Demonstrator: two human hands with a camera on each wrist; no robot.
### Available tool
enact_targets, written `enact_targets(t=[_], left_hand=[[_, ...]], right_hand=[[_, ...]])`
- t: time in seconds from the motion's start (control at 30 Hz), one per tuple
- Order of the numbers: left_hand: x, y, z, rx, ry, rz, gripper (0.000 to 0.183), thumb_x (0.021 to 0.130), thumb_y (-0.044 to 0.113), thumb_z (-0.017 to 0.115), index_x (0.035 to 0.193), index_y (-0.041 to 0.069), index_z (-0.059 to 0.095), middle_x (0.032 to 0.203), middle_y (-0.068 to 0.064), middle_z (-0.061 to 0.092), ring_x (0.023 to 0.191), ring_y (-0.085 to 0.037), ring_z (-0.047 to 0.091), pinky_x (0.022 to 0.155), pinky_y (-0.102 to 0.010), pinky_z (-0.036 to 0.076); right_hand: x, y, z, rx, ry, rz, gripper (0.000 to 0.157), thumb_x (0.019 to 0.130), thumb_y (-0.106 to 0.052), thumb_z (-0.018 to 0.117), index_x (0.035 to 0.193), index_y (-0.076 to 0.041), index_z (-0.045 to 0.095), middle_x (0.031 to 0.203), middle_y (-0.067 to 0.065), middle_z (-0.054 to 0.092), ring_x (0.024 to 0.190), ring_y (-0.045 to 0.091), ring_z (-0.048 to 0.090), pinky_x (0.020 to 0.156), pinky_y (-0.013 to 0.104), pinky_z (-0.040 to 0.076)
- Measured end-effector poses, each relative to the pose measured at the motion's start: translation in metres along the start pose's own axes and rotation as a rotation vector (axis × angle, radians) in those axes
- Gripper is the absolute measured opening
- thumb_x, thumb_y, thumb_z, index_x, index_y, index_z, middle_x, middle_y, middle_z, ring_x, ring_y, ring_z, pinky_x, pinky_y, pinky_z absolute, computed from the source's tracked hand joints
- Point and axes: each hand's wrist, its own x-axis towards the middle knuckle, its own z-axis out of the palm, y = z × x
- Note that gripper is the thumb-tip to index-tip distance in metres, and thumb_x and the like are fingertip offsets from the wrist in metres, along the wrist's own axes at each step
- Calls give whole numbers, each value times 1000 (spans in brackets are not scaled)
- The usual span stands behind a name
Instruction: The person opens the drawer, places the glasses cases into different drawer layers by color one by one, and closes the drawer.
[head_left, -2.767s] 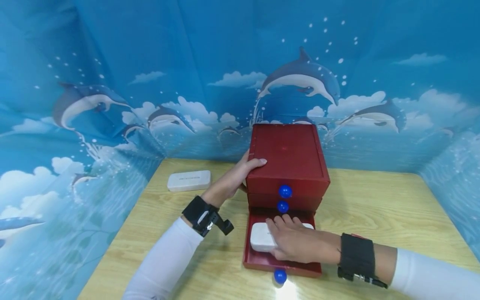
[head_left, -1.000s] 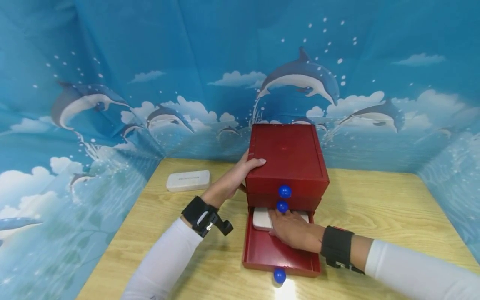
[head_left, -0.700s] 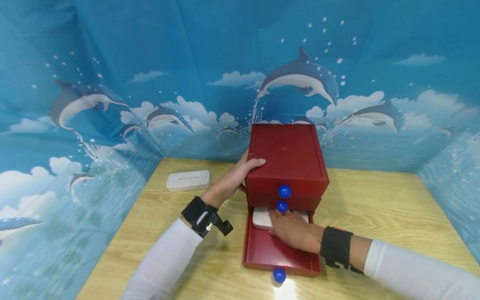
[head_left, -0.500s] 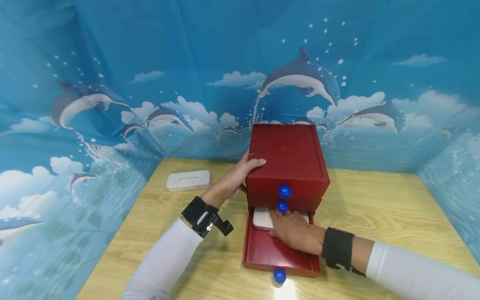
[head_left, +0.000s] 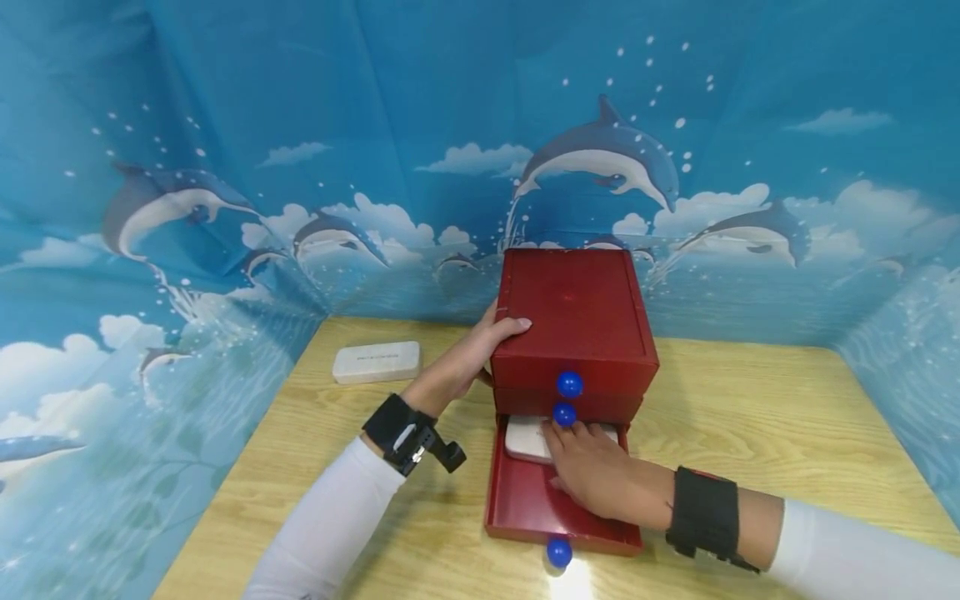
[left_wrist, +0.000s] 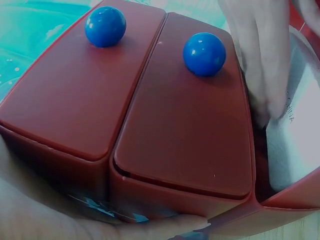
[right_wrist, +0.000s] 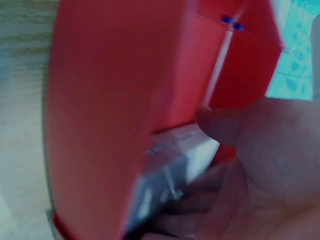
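A red drawer cabinet [head_left: 573,308] with blue ball knobs stands on the table, its bottom drawer [head_left: 517,508] pulled out. My left hand [head_left: 480,342] holds the cabinet's left side, thumb over the top edge; in the left wrist view the fingers [left_wrist: 170,226] run along that side. In the drawer's back part lies a white oblong case [head_left: 525,437], partly under the drawers above. My right hand [head_left: 600,475] is over the case with its fingertips on the top; the thumb is apart from it. In the right wrist view the case [right_wrist: 172,165] lies beyond the fingers.
A second white case [head_left: 377,362] with small print lies on the wooden table [head_left: 757,408] left of the cabinet. The upper drawers, with their blue knobs [head_left: 570,384], are closed. A dolphin-print curtain [head_left: 450,108] surrounds the table at the back and sides.
The right hand pushed the white case from the drawer's middle to its back. Since half a second ago it has drawn slightly back, with its thumb off the case. The left hand stays put.
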Motion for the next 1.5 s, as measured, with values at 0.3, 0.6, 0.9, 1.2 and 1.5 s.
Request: enact_targets(t=[0.3, 0.6, 0.9, 1.2, 1.5], left_hand=[[0, 1, 0, 8, -4, 15, 78, 84, 64, 54, 146, 49, 9, 126, -4, 47, 102, -29, 56, 67, -52, 51], [0, 2, 0, 4, -6, 14, 76, 85, 64, 54, 145, 50, 10, 127, -4, 46, 103, -30, 56, 67, -52, 51], [0, 5, 0, 0, -8, 20, 75, 86, 62, 55, 145, 50, 9, 129, -3, 44, 104, -29, 55, 67, -52, 51], [1, 5, 1, 15, -4, 5, 78, 85, 64, 54, 145, 50, 8, 131, -3, 43, 105, -30, 54, 65, -51, 51], [-1, 0, 0, -4, -8, -7, 77, 84, 64, 54, 145, 52, 8, 128, -5, 45, 105, -30, 55, 67, -52, 50]], right_hand=[[-19, -10, -20, -107, 75, -105, 59, 93, -38, 59, 134, 2, 46, 139, 21, 45, 126, 37, 41, 100, 51, 38], [-31, -17, -47, -120, 176, -268, 51, 93, -43, 58, 129, -8, 55, 132, 10, 54, 122, 27, 48, 99, 43, 42], [-37, -6, -81, 22, 480, -320, 47, 94, -44, 56, 129, -13, 56, 133, 4, 53, 122, 17, 46, 96, 38, 45], [-41, 18, -103, 208, 635, -104, 63, 92, -48, 58, 141, -12, 41, 145, 4, 40, 132, 21, 33, 98, 52, 40], [-35, 59, -112, 497, 551, 217, 82, 92, -54, 52, 150, -6, 17, 149, 20, 27, 131, 39, 29, 95, 62, 38]])
